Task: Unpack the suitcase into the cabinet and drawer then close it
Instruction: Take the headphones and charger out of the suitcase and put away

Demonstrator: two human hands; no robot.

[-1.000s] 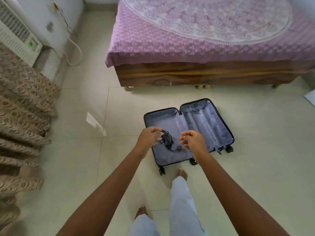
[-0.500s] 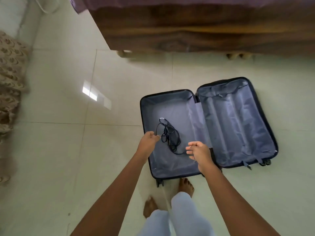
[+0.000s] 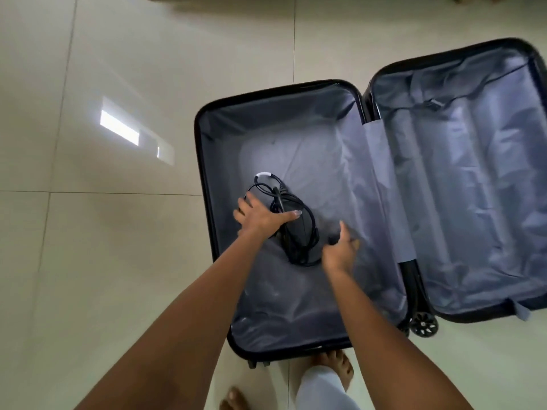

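A black hard-shell suitcase [image 3: 204,173] lies wide open on the tiled floor, both halves lined in grey-blue fabric. A coiled black cable [image 3: 306,232] with a white band lies in the left half. My left hand [image 3: 260,220] rests on the coil's left side with fingers and thumb spread. My right hand [image 3: 340,253] is just right of the coil, blurred, its fingers loosely extended and nothing clearly held. The right half [image 3: 473,187] holds only slack lining and a strap.
Pale floor tiles [image 3: 103,261] surround the case, with a bright window reflection at the left. A suitcase wheel [image 3: 423,324] sticks out at the hinge side. My bare feet [image 3: 337,365] stand at the case's near edge. No cabinet or drawer is in view.
The view has tilted down and closed in on the suitcase. Both hands have dropped into the left half. The left hand has spread open over the cable, which now lies on the lining.
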